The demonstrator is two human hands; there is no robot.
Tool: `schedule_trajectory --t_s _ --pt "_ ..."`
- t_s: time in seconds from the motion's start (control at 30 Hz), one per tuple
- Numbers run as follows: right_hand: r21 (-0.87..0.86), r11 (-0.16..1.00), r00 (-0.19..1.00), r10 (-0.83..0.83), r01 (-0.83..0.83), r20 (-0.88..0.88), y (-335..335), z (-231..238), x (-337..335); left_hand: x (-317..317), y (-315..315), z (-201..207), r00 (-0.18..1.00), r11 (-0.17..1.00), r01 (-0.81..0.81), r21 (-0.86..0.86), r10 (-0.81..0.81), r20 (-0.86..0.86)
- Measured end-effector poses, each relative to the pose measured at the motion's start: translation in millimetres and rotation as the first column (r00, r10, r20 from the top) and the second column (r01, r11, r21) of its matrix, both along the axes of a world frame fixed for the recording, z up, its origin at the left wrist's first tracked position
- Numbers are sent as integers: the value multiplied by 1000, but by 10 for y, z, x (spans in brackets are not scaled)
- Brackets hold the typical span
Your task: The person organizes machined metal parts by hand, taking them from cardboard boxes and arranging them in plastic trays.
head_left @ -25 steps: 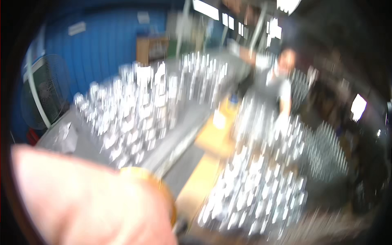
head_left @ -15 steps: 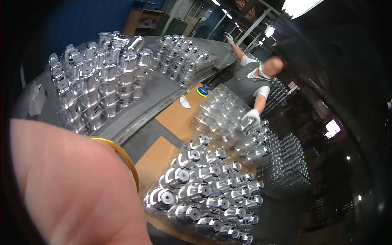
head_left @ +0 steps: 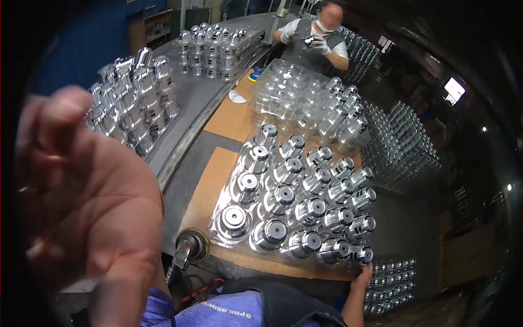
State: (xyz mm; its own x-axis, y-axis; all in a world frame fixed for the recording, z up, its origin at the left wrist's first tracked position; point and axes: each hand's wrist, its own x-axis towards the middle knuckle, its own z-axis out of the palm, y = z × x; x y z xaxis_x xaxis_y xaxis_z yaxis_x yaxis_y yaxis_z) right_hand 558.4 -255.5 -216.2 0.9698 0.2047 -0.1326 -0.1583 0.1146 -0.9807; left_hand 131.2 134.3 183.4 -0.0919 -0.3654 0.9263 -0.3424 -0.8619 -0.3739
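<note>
My left hand (head_left: 109, 201) is raised close in front at the left, palm showing, fingers loosely bent and apart, holding nothing; its edges are blurred. At the lower right, my right hand (head_left: 362, 277) grips the near right corner of a clear plastic tray (head_left: 226, 242), its fingers partly hidden. Rows of shiny metal cups (head_left: 280, 199) stand upside down in that tray, each with a small dark spot on its base. A round-headed hand power tool (head_left: 190, 248) lies beside the tray's near left corner.
Cardboard sheets (head_left: 204, 180) lie beneath the tray. Beyond it are stacked clear trays (head_left: 283, 92), and a gloved co-worker (head_left: 313, 43) handles a metal piece. More cup stacks (head_left: 131, 98) stand on the grey bench (head_left: 190, 103). A blue-and-yellow disc (head_left: 255, 74) and white paper (head_left: 237, 97) lie farther back.
My view has shifted, showing my torso, my right hand and the power tool. My left hand now shows bent fingers. The co-worker's hands have come together around a metal piece.
</note>
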Motion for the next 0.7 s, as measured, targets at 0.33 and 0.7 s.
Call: schedule_trajectory --t_s 0.33,0.7 --pt "80 995 998 -59 59 3 -23 111 -102 521 -192 -1104 329 721 -665 -195 48 -943" --pt "71 997 1000 -10 9 8 56 226 -158 563 -375 -2244 -16 642 -766 44 49 -999"
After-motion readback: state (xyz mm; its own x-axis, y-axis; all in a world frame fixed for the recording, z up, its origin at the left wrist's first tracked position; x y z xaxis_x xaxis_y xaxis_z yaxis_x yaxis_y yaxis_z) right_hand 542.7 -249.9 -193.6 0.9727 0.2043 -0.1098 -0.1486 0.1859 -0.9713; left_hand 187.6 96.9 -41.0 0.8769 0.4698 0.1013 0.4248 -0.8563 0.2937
